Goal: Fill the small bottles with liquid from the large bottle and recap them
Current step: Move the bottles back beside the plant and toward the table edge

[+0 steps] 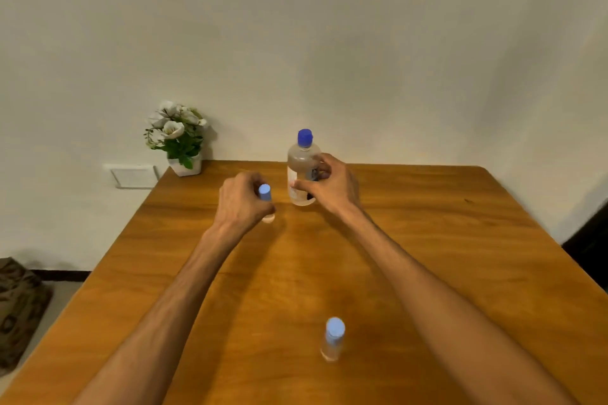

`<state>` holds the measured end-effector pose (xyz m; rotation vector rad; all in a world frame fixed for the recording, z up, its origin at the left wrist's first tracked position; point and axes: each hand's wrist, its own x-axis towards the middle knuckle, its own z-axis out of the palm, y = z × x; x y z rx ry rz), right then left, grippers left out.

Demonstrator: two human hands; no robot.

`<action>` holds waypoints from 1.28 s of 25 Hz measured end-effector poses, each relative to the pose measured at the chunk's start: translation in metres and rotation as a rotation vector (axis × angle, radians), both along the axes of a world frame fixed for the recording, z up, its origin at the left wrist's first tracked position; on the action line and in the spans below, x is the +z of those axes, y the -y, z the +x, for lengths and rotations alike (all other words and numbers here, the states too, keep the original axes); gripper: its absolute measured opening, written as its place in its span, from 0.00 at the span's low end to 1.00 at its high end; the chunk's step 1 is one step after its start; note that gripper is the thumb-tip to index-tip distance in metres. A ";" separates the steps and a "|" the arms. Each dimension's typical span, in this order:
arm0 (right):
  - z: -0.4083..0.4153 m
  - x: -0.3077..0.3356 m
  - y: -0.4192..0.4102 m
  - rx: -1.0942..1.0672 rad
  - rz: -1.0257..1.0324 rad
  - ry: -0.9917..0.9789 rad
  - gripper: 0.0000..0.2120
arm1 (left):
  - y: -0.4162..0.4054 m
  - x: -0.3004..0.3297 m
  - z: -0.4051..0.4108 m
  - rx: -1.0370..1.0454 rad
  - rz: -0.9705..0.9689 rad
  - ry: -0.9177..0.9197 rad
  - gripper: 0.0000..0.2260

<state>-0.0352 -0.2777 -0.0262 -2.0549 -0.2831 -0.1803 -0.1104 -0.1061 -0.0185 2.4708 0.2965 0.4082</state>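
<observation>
A large clear bottle (302,161) with a dark blue cap stands upright near the far edge of the wooden table (460,256). My right hand (329,186) is curled around its lower body. My left hand (243,200) grips a small clear bottle (266,194) with a light blue cap, standing on the table just left of the large bottle; most of its body is hidden by my fingers. A second small capped bottle (333,339) stands upright near the front, between my forearms.
A small white pot of white flowers (179,138) sits at the table's far left corner against the wall. A wall socket plate (133,176) is left of the table. A patterned cushion (16,309) lies on the floor at left.
</observation>
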 end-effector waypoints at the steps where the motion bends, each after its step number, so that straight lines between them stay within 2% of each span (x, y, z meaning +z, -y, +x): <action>1: 0.018 -0.002 -0.027 0.033 -0.005 -0.017 0.38 | -0.017 -0.008 0.007 0.004 -0.007 0.006 0.16; 8: 0.115 -0.022 -0.180 0.171 -0.080 -0.051 0.37 | -0.091 -0.048 0.050 0.001 -0.064 0.121 0.17; 13: 0.140 -0.040 -0.209 0.157 -0.073 0.002 0.35 | -0.107 -0.060 0.072 0.007 -0.096 0.216 0.21; 17: 0.142 -0.043 -0.205 0.203 -0.077 -0.055 0.37 | -0.108 -0.071 0.079 0.021 -0.198 0.237 0.23; 19: 0.134 -0.039 -0.186 0.204 -0.110 -0.128 0.37 | -0.103 -0.075 0.084 0.016 -0.233 0.250 0.23; 22: 0.114 -0.027 -0.126 0.160 -0.078 -0.197 0.16 | -0.094 -0.074 0.099 0.033 -0.247 0.249 0.23; 24: 0.082 -0.020 -0.062 0.229 0.022 -0.253 0.09 | -0.082 -0.072 0.113 0.030 -0.241 0.245 0.21; 27: 0.006 -0.011 0.042 0.350 0.046 -0.319 0.13 | -0.064 -0.067 0.137 0.028 -0.225 0.256 0.18; 32: -0.108 -0.016 0.138 0.285 0.039 -0.402 0.17 | -0.046 -0.063 0.167 0.119 -0.243 0.240 0.18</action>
